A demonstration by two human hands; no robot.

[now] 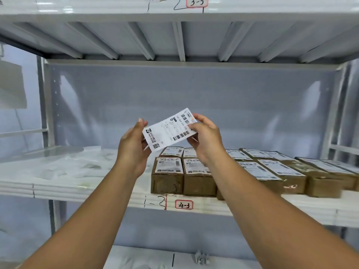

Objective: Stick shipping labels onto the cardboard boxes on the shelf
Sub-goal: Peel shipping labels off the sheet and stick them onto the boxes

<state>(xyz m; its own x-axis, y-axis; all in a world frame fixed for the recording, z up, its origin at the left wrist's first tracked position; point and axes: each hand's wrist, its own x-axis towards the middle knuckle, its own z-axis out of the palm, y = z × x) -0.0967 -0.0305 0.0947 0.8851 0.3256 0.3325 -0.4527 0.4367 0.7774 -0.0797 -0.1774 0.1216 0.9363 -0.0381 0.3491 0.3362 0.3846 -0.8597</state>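
A white shipping label (168,131) with barcodes is held up in the air in front of the shelf, tilted up to the right. My left hand (134,146) holds its lower left end. My right hand (204,136) pinches its upper right end. Below and behind the hands, several brown cardboard boxes (167,174) sit in rows on the white shelf (116,193), each with a white label on its top. The nearest boxes lie directly under my right wrist.
Clear plastic bags (58,164) lie piled on the shelf's left half. A tag marked 4-3 (184,204) is on the shelf's front edge. The upper shelf (174,18) hangs overhead, and a lower shelf (174,259) shows below.
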